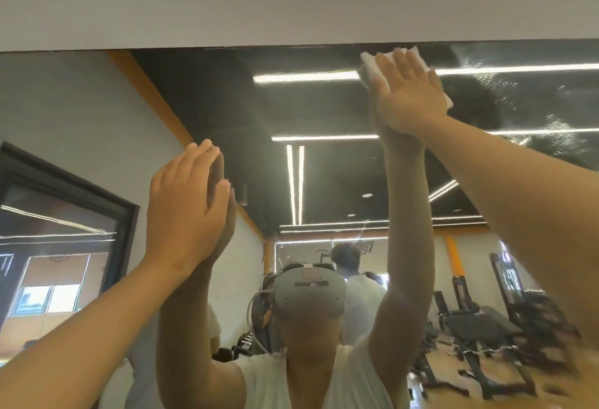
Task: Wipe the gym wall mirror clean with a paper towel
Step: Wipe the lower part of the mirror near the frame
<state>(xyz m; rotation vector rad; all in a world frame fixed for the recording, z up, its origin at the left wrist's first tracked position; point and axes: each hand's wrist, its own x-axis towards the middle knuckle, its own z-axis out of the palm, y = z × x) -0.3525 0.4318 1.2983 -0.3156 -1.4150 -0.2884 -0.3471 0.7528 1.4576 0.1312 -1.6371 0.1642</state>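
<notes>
Pressing paper towel [368,68] flat, right hand [410,97] raised, left hand [184,207] on mirror [324,110]

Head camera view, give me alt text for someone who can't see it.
A right hand presses a white paper towel flat against the gym wall mirror near its top edge, beside wet droplets. The left hand rests flat on the glass lower down.

A: Lighting?
B: Even, moderately bright indoors. Hard glare where long white ceiling strip lights [306,77] reflect in the large wall mirror [324,110]. Droplet speckles [489,84] glint upper right.
A: Sharpness?
B: Soft overall. Lower right corner smeared. Mirror's top edge bows, wide-angle.
</notes>
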